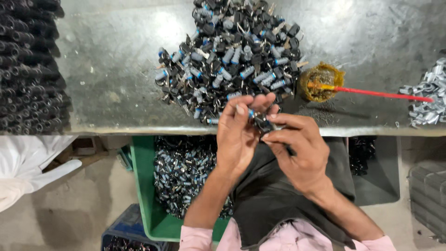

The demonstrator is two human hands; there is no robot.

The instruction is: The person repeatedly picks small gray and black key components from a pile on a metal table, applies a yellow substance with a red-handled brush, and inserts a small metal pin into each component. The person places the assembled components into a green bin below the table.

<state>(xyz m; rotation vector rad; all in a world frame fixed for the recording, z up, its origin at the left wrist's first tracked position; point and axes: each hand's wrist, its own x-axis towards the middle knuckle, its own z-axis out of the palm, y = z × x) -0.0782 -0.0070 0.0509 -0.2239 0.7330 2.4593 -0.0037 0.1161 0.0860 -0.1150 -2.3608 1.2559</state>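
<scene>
Both my hands meet at the front edge of a grey metal table [116,69], holding one small black lock part with a blue-and-silver cylinder [261,122] between them. My left hand [239,135] pinches its top with fingers and thumb. My right hand [299,148] grips it from the right side. Just beyond my fingers lies a big heap of the same black, silver and blue lock parts [237,56]. A small round pot of yellow-brown grease [319,82] stands right of the heap, with a red-handled brush [385,94] lying in it.
A green crate [144,186] under the table holds several more lock parts. Rows of stacked black cylinders [28,69] fill the table's left end. Bright metal clips [429,93] lie at the right end. A dark bin [378,172] sits below right, white cloth [23,167] at left.
</scene>
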